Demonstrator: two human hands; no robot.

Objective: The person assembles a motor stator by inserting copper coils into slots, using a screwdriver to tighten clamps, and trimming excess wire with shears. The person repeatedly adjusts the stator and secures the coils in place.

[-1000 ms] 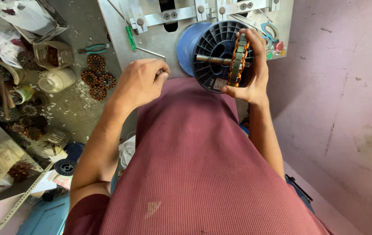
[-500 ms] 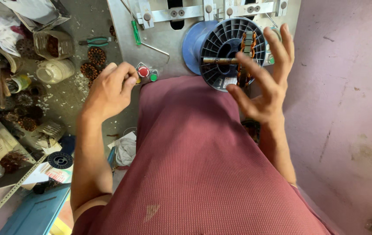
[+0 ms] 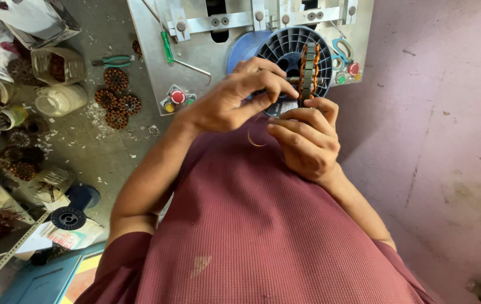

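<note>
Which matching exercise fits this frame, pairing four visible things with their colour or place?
Things:
1. screwdriver
2. round push button
3. wound stator
4. pliers

Descriptions:
A. on the shaft in front of the dark ribbed spool, above the right hand
B. red, on the grey plate's lower left corner, beside the left hand
C. green handle, lying on the grey plate
D. teal grips, on the floor left of the plate

Pairs: 1-C, 2-B, 3-A, 4-D
</note>
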